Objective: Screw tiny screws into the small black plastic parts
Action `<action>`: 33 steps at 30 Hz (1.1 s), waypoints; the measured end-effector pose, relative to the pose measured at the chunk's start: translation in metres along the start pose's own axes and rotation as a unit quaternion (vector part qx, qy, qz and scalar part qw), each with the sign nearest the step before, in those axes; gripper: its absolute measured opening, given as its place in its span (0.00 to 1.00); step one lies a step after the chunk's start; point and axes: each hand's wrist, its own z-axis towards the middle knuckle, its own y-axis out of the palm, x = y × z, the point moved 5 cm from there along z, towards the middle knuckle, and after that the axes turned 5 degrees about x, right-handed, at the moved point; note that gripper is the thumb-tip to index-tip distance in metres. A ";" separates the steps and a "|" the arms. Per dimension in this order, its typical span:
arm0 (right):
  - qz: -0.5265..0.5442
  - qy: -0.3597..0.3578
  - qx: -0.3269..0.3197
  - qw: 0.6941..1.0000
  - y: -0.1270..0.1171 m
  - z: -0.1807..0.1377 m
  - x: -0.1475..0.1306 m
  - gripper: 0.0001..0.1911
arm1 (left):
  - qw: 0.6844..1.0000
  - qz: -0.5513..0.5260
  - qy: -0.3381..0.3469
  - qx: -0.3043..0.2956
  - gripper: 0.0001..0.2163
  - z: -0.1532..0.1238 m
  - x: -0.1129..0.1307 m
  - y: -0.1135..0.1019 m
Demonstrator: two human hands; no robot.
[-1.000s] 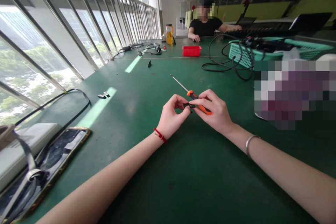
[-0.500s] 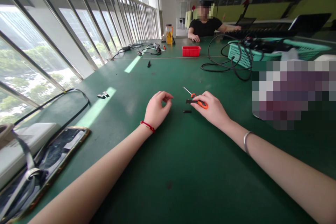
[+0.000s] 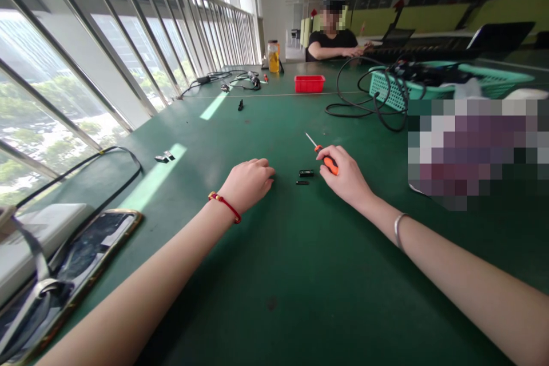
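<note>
My right hand (image 3: 345, 174) is closed around the orange-and-black handle of a screwdriver (image 3: 329, 162), its thin metal shaft pointing up and left, away from me. Left of its fingertips, a small black oblong part (image 3: 306, 173) lies on the green tabletop. Just nearer to me is a smaller, thin black piece (image 3: 302, 183). My left hand (image 3: 247, 184), with a red bracelet at the wrist, is palm down to the left of these parts. Its fingers are curled in, and nothing shows in them; their undersides are hidden.
Farther off are a red tray (image 3: 309, 84), a bottle of yellow liquid (image 3: 273, 58) and a teal basket (image 3: 388, 90) with black cables. Small pieces (image 3: 165, 157) lie at left, beyond a phone (image 3: 92, 263). A person (image 3: 332, 43) sits across the table.
My right hand has let go of the black oblong part, which now lies on the table, and keeps the screwdriver. My left hand has moved left and turned palm down, fingers curling.
</note>
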 end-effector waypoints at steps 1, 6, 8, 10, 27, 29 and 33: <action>0.008 -0.011 0.014 1.000 -0.003 0.000 -0.003 0.07 | 1.000 0.017 0.004 -0.012 0.10 -0.001 0.001 0.000; -0.017 -0.061 -0.005 0.998 -0.004 -0.002 -0.012 0.10 | 0.999 0.040 0.027 -0.008 0.11 -0.004 0.009 0.000; -0.055 -0.076 -0.040 0.995 0.002 -0.004 -0.013 0.10 | 0.999 0.032 0.036 0.001 0.11 -0.004 0.011 -0.001; -0.088 -0.092 -0.067 0.990 0.006 -0.006 -0.014 0.09 | 0.997 0.057 0.051 -0.009 0.11 -0.003 0.013 -0.001; -0.152 -0.155 -0.102 0.971 0.006 -0.009 -0.020 0.07 | 0.987 0.139 0.028 -0.074 0.12 -0.003 0.019 0.001; -0.161 -0.173 -0.104 0.966 0.006 -0.008 -0.022 0.07 | 0.988 0.135 0.020 -0.078 0.12 -0.003 0.019 0.000; -0.175 -0.195 -0.101 0.960 0.007 -0.009 -0.025 0.08 | 0.987 0.128 0.002 -0.098 0.11 -0.004 0.020 -0.003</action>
